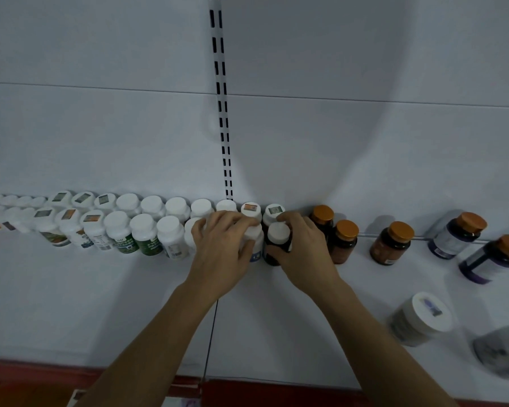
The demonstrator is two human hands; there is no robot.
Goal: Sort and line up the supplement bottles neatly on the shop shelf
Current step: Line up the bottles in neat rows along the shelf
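Roughly half done, I'd say. Two tidy rows of white-capped bottles (124, 227) run along the back of the shelf (100, 289) up to my hands. My left hand (221, 245) curls over a white bottle (254, 245) at the row's end, and my right hand (303, 251) grips a dark bottle (277, 235) with a white cap, touching it. Left to sort: the orange-capped bottles (391, 242), the purple-labelled ones (456, 236) and the big tubs (420, 318), all scattered on my right.
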